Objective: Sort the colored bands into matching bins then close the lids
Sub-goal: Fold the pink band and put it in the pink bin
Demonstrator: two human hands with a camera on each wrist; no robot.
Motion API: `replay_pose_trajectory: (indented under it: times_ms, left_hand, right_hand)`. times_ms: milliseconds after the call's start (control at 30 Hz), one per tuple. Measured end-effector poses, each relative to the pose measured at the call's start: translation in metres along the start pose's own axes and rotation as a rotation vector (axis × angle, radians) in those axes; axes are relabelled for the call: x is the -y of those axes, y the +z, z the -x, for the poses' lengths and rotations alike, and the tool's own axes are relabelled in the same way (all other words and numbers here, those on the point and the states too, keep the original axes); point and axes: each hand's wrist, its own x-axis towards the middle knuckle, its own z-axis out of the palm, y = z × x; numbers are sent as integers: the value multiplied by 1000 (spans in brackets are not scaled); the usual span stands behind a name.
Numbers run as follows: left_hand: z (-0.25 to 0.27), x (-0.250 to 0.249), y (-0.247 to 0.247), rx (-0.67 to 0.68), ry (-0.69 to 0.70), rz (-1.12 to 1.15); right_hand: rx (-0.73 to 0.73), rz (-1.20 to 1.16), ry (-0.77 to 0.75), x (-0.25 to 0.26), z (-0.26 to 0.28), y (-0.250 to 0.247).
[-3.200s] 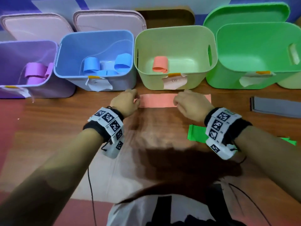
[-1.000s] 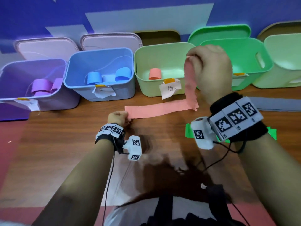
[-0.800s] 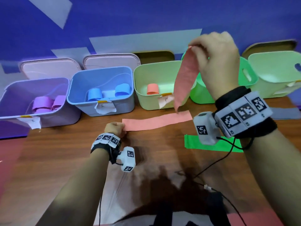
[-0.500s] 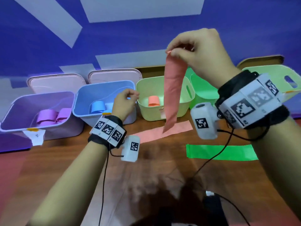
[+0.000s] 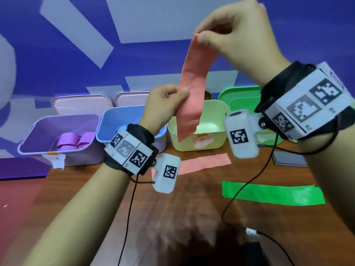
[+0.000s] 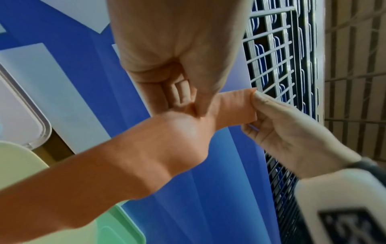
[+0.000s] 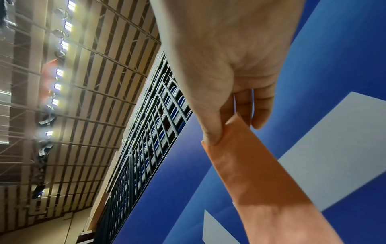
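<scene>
Hanging in the air above the table (image 5: 96,198), a salmon band (image 5: 194,81) runs as a flat, slightly creased strip from the right hand (image 5: 236,29) down past the left hand (image 5: 163,106), its loose lower end dangling in front of the pale yellow bin (image 5: 215,143). The right hand pinches the top edge between thumb and curled fingers, and the right wrist view shows the strip (image 7: 261,181) leaving that pinch. Lower down, the left hand has its thumb and curled fingers closed on the left edge of the strip near its middle.

On the table nearest the person lies a green band (image 5: 272,194), flat and straight. Farther back a second salmon band (image 5: 205,163) lies flat, its left end hidden behind the white camera block on the left wrist. To the right a grey band (image 5: 288,160) is partly covered by the right forearm.

Along the back stand the open bins: a purple bin (image 5: 80,160) with rolled purple bands (image 5: 75,140) inside, a blue bin (image 5: 107,121) mostly hidden by the left wrist, the pale yellow bin, and a green bin (image 5: 240,98) largely screened by the right wrist. Two pale pink lids (image 5: 82,104) lean behind them.
</scene>
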Motion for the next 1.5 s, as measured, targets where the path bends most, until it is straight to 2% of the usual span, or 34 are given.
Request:
replay_pose_trajectory:
  times_ms: [133, 300, 500, 700, 767, 833, 867, 933, 1000, 1100, 1267, 1367, 1500]
  left_hand:
    - [0, -14, 5, 61, -123, 138]
    - [0, -32, 15, 115, -240, 354]
    - [9, -49, 49, 117, -213, 276]
    - [4, -43, 74, -21, -260, 253]
    - [4, -42, 80, -50, -238, 259]
    - [3, -47, 83, -50, -194, 265]
    - [2, -49, 83, -48, -172, 268]
    - [-1, -56, 82, -35, -124, 255]
    - [-7, -63, 80, -24, -87, 234]
    - [-17, -72, 70, -21, -37, 208]
    - [-28, -84, 52, 32, 17, 187]
    - [-27, -85, 39, 93, 119, 172]
    - [-26, -77, 16, 88, 272, 93]
  right_hand:
    - [41, -91, -16, -10, 21, 3]
    - [62, -29, -77, -33, 51, 8]
    - [68, 102, -234, -55, 73, 1]
    - [124, 138, -290, -81, 85, -12]
    - [82, 47, -211, -86, 87, -17]
    - [9, -112, -17, -90, 85, -23]
    - [18, -187, 103, -91, 82, -24]
    - [137, -318, 324, -93, 77, -24]
    - [197, -424, 452, -91, 73, -22]
    - [139, -547, 520, -84, 66, -24]
    - [152, -758, 613, -70, 51, -26]
    - [115, -861, 691, -65, 38, -22]
    - [71, -1073, 779, -52, 24, -10]
